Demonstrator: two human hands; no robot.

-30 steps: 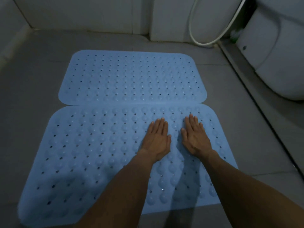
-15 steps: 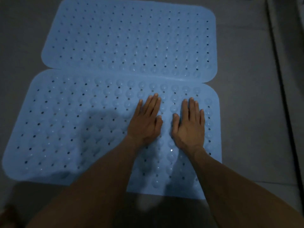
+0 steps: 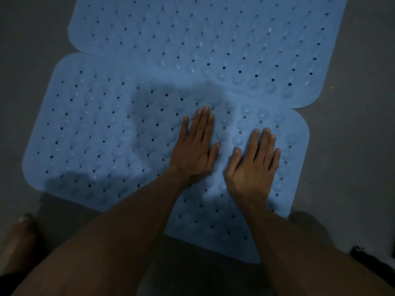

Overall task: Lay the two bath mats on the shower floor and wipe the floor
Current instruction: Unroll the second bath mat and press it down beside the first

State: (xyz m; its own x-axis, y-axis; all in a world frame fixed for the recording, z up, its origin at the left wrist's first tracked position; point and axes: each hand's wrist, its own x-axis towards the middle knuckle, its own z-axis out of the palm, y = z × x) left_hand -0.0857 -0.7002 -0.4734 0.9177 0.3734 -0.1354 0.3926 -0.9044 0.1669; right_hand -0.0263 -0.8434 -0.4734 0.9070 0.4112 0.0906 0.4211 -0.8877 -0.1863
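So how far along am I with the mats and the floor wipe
Both mats are down: the far mat and near mat lie flat, edges meeting. In hand: your left hand and right hand press flat on the near mat. Left: wiping the floor; no cloth is in view.

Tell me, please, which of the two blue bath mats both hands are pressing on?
The near mat, closest to the person. The left hand and right hand lie flat on its right part; the far mat beyond it is untouched.
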